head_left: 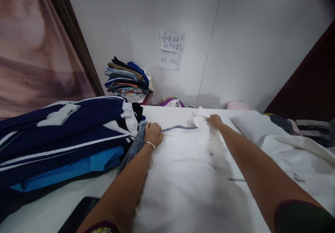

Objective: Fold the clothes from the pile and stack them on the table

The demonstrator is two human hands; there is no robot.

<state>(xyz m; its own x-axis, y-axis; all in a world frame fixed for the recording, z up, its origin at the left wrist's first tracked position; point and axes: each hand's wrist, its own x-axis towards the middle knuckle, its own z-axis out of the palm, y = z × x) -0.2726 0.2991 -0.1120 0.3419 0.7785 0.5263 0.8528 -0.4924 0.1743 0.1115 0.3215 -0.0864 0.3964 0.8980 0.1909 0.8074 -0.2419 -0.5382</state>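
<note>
A white garment (180, 170) lies spread on the white table in front of me. A thin strip of blue denim (179, 126) shows along its far edge, and a wider piece of denim cloth (138, 142) sticks out at its left. My left hand (154, 134), wearing a bracelet, is closed on the denim at the far left corner; its fingertips are partly hidden. At the far right corner my right hand (215, 120) pinches a bunched edge of the white cloth. Whether the denim and the white cloth are one garment I cannot tell.
Navy jackets with white stripes (62, 138) are heaped at the left over a bright blue garment (75, 166). A folded clothes stack (128, 81) stands at the back left. More white clothes (300, 159) lie at the right. A black flat object (78, 215) lies near left.
</note>
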